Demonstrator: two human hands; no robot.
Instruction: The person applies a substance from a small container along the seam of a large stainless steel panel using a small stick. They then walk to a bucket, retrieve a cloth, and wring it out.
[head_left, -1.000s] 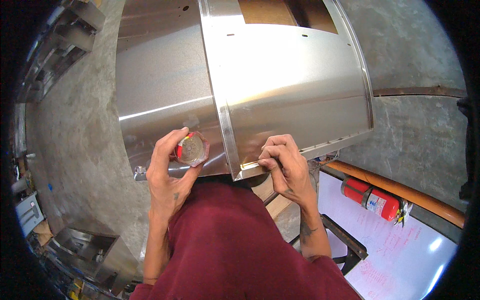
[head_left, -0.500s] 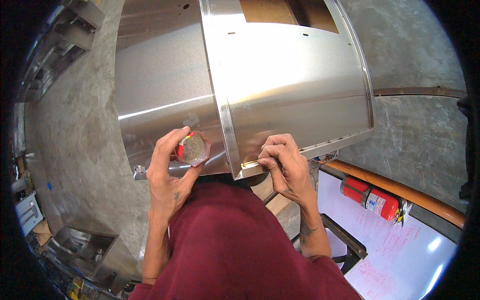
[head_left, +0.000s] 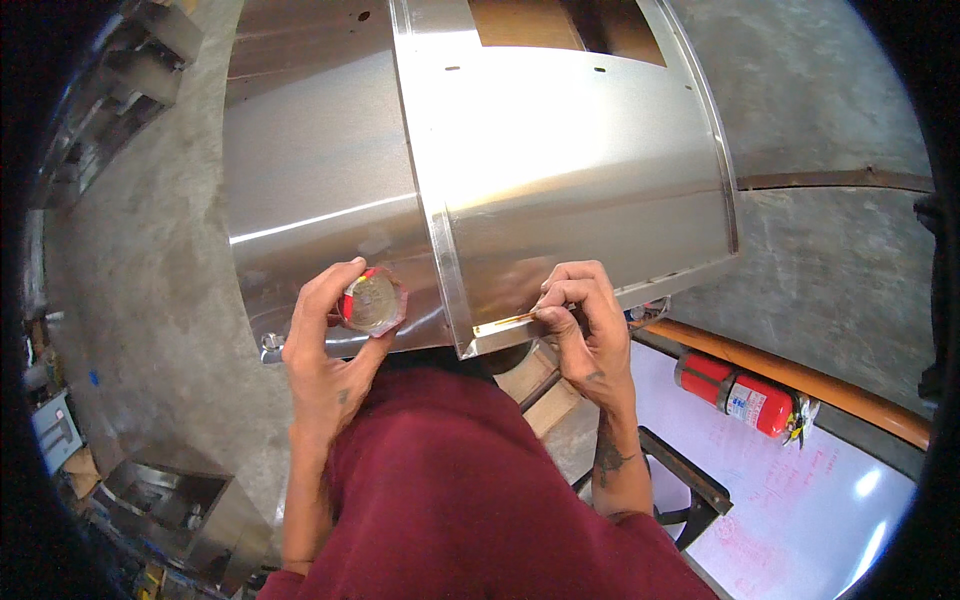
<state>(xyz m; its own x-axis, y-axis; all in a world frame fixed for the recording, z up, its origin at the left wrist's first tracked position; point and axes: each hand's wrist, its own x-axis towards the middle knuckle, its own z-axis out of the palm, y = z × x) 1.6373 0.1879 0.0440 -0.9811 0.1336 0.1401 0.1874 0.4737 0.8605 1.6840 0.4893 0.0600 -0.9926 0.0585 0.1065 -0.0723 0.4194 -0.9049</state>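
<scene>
My left hand grips a small round container by its sides, thumb and fingers apart around it. A dull grey disc faces up, and red and yellow show on its side. It is held above the left sheet metal panel. My right hand is closed in a pinch at the near flange of the right sheet metal panel. A thin yellowish line runs along this flange to the fingertips; whether it is a stick or a streak, I cannot tell. What the fingers hold is hidden.
A raised metal seam divides the panels. At right, a red fire extinguisher lies by an orange pipe and a white board with writing. Below my right forearm is a black metal frame. Metal boxes stand at lower left.
My right hand has shifted slightly right along the flange, and more of the yellowish line shows. My left hand still holds the container. The whole view has shifted a little.
</scene>
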